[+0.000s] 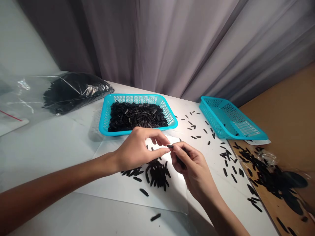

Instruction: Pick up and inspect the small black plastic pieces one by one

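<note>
My left hand point(136, 146) reaches in from the left, thumb and forefinger closing at the tip of a small black strip point(170, 147). The other end of that strip is pinched between the thumb and forefinger of my right hand point(193, 160). More dark pieces point(181, 159) sit in the curl of the right palm, partly hidden by the fingers. Below the hands, loose black strips point(157, 173) lie in a pile on a white paper sheet point(118, 193). Just behind them stands a blue plastic basket point(104, 123) heaped with the same strips.
A clear plastic bag point(76, 93) of black strips rests at the back left. A second blue basket point(213, 119) stands at the right, with strips scattered around it. More strips and dark oval pieces point(294, 178) lie on a brown surface point(268, 213) at the right. A grey curtain point(157, 42) hangs behind.
</note>
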{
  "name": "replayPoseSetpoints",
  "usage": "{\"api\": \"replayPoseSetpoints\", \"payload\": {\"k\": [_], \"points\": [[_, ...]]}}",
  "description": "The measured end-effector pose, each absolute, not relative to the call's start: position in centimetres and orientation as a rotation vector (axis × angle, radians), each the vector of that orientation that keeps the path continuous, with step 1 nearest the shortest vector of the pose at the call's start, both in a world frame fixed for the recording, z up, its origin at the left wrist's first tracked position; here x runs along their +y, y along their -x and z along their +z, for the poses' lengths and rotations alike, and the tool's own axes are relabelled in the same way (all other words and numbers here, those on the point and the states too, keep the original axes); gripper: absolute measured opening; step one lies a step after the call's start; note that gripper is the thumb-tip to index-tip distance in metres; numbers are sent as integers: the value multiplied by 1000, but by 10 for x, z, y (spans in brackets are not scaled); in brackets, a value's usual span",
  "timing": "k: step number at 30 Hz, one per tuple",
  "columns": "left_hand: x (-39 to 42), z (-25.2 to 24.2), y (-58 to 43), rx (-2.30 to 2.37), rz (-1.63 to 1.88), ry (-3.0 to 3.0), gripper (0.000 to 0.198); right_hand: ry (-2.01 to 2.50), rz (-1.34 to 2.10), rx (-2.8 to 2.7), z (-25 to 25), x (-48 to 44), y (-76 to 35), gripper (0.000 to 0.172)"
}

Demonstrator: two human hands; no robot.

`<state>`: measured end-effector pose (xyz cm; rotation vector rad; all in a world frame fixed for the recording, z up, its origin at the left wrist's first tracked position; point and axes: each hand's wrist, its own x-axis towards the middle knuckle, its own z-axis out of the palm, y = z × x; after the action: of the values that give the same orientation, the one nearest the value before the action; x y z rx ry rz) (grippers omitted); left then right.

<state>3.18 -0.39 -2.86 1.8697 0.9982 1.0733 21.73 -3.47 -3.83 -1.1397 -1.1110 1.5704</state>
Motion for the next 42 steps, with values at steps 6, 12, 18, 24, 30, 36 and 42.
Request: {"api": "replayPoseSetpoints", "payload": {"k": [6,12,18,24,30,36,42], "points": [[-5,-25,-32,1006,1093,-1871,5,1150,1486,-1160,-39,-38,-220,19],[-5,-24,-31,1029,1118,-1851,4,1188,1406,-1186,-38,-40,-222,18],[-6,-23,-31,1028,1094,-1803,5,1193,1385,-1192,-37,-39,-221,17],[-1,-23,-29,1112,1096,-1806,4,1200,1421,-1165,-37,-39,-219,19],[28,-25,-9,1465,1441,-1960,9,1265,1486,-1221,-36,-38,-219,26],[0,-14,-22,959,1117,-2255,3,1331,1466,-1549,-32,-41,-213,21],[-23,-21,-33,880,796,-2468,7,1281,1448,-1712,-36,-46,-206,21]]}}
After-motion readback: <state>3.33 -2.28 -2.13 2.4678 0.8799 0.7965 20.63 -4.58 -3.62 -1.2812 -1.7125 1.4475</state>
